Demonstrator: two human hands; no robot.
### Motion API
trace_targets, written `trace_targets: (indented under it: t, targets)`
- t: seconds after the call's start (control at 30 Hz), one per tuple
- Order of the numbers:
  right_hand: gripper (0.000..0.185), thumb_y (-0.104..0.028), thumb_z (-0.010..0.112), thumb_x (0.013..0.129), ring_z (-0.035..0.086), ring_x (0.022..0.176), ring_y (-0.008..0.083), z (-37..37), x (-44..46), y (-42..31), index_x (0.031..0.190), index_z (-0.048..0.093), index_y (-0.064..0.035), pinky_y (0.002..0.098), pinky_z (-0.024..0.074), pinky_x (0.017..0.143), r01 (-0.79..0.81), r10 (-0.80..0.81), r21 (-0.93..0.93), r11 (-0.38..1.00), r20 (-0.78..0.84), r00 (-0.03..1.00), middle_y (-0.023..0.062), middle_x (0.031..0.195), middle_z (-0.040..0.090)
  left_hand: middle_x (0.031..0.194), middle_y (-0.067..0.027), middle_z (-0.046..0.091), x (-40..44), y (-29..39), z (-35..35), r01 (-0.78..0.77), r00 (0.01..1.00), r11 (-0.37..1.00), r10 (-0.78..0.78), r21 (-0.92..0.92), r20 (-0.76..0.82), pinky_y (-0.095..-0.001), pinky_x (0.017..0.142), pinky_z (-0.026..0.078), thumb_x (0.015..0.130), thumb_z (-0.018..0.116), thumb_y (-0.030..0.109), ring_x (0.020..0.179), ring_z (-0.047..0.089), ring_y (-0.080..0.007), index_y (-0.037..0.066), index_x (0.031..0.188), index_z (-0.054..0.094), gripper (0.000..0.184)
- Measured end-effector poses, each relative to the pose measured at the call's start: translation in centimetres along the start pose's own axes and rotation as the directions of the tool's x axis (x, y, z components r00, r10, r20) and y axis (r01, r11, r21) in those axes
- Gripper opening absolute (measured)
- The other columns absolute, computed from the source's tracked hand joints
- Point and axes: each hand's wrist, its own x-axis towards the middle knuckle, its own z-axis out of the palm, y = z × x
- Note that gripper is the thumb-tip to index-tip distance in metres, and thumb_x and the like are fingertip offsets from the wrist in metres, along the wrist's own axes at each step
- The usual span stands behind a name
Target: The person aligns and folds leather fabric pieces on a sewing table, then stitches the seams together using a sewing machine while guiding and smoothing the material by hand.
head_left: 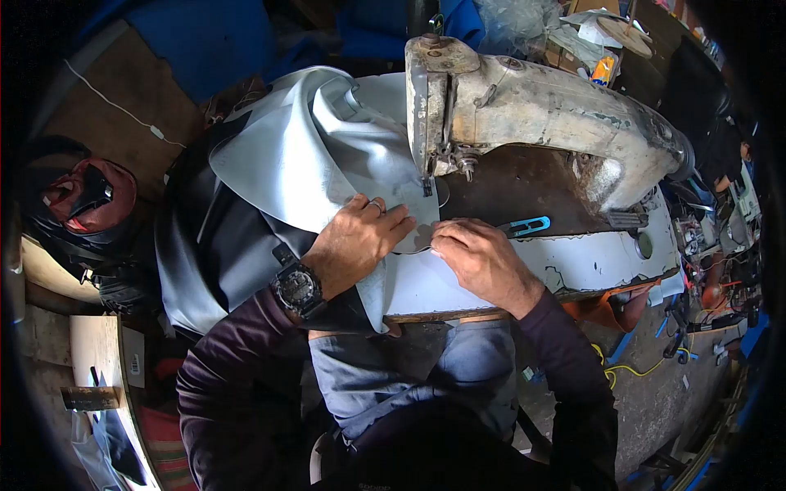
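Two hands: both at the sheet's right edge, seemingly to keep it flat and in line.
Left hand: palm down, fingers slightly spread, likely steadying the sheet.
Right hand: thumb and fingertips pinching the edge, probably for fine control.
Sheet: silvery, heaped at left on the table, reaching the machine's foot; clamped or not, cannot tell.
Cutter: right of the foot, within easy reach.
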Motion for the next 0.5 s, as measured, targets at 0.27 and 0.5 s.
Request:
trace_targets:
  t: [0.27, 0.5]
  targets:
    - [0.015, 0.001, 0.074, 0.087, 0.070, 0.104, 0.0264, 0.3, 1.3, 1.3, 0.102, 0.075, -0.0001, 0.0399, 0.0596, 0.093, -0.023, 0.023, -0.029, 0.999, 0.010, 1.000, 0.0096, 0.105, 0.076, 0.144, -0.0061, 0.070, 1.3, -2.0, 1.3, 0.015, 1.000, 1.000, -0.015, -0.001, -0.021, -0.0436, 0.111, 0.052, 0.101, 0.061, 0.015, 0.118, 0.070, -0.0233, 0.013, 0.140, 0.072, 0.041]
    - [0.016, -0.001, 0.075, 0.086, 0.069, 0.102, 0.0267, 0.8, 2.2, 2.1, 0.102, 0.077, 0.0008, 0.0406, 0.0588, 0.092, -0.047, 0.046, -0.067, 0.997, -0.018, 0.999, 0.0097, 0.104, 0.076, 0.144, -0.0047, 0.070, 2.0, -2.7, 1.9, 0.045, 0.999, 0.998, -0.045, 0.033, 0.002, -0.0457, 0.114, 0.051, 0.102, 0.059, 0.016, 0.123, 0.068, -0.0235, 0.013, 0.143, 0.069, 0.042]
